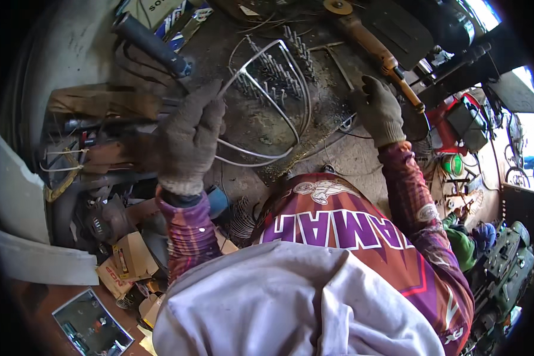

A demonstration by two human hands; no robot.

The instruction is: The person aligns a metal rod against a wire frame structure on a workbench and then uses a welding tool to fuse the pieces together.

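Note:
My left hand (191, 135), in a grey work glove, is closed on a bent metal wire frame (243, 70). The frame's curved loops reach over a dark workbench (261, 133), where several short upright metal pegs (273, 68) stand behind the wire. My right hand (381, 114), also gloved, hovers at the right side of the bench with its fingers apart. Close to its fingertips lies a thin T-shaped metal tool (339, 66); whether they touch it I cannot tell. Just beyond that hand rests an orange angle grinder (368, 40).
A dark cylinder (151, 44) with a cable lies at the far left. Wooden blocks (104, 102) sit left of my left hand. Cardboard boxes (133, 255) and a mirror-like panel (93, 323) are lower left. At the right, a person in green (461, 246) crouches near machinery (510, 267).

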